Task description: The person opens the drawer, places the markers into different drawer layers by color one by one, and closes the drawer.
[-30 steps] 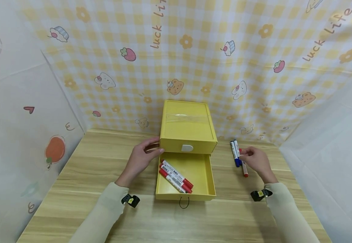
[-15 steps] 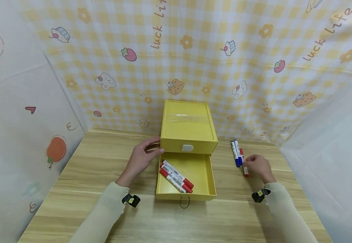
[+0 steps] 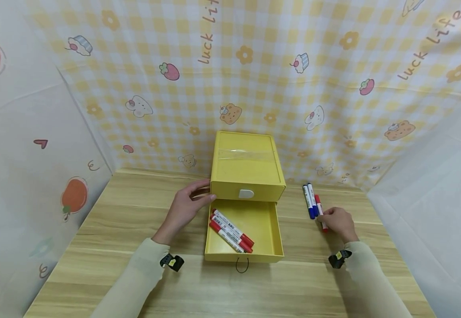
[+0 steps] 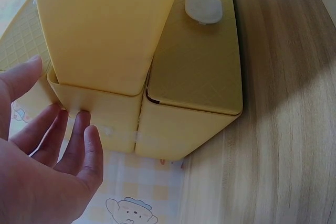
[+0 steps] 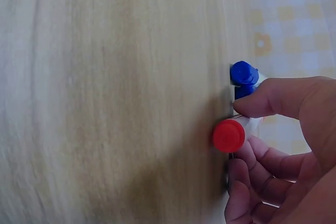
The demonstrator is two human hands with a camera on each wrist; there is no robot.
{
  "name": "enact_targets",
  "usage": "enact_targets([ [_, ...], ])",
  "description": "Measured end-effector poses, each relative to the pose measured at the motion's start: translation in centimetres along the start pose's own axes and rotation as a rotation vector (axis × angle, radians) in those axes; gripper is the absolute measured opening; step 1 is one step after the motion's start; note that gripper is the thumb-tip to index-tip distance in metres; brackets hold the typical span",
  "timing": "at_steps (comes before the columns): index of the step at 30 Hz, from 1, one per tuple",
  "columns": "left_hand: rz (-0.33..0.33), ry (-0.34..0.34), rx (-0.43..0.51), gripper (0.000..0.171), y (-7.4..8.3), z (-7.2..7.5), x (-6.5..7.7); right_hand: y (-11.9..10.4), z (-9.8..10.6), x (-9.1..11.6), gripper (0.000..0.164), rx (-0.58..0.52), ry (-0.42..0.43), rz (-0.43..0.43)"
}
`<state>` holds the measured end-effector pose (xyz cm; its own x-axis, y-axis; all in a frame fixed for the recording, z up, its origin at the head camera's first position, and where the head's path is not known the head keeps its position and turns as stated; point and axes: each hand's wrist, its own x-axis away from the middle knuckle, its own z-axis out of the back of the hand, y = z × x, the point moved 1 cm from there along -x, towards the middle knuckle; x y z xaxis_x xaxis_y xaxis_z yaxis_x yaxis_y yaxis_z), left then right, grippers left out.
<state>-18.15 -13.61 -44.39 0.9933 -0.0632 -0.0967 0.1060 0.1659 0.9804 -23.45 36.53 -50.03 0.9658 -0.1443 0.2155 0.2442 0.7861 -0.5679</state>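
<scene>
My left hand rests on the left side of a yellow drawer box, its thumb near the front corner. In the left wrist view its fingers touch the side wall, spread and loosely bent. On the right, my right hand pinches a red marker on the table between thumb and fingers. The right wrist view shows the marker's red end from close by. Two blue-capped markers lie side by side just left of it. Several red markers lie in the pulled-out drawer.
Below the pulled-out drawer, the left wrist view shows another closed drawer with a white tab. A thin dark loop hangs at the open drawer's front. A checked cloth hangs behind the wooden table.
My right hand has shifted slightly toward me, from beside the blue-capped markers to along the red marker, which it now pinches. The left hand and the drawer have stayed in place.
</scene>
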Motion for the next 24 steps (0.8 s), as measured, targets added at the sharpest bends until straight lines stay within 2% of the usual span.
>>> enact_targets([
  [15, -0.018, 0.001, 0.001, 0.055, -0.2, -0.04, -0.08, 0.97, -0.39, 0.27, 0.039, 0.003, 0.081, -0.034],
  [21, -0.018, 0.003, -0.012, 0.055, -0.2, -0.03, -0.05, 0.95, -0.35, 0.41, 0.045, -0.026, 0.168, -0.033],
  [24, -0.017, 0.003, -0.013, 0.055, -0.21, -0.03, -0.05, 0.96, -0.41, 0.39, 0.043, -0.049, 0.223, -0.014],
])
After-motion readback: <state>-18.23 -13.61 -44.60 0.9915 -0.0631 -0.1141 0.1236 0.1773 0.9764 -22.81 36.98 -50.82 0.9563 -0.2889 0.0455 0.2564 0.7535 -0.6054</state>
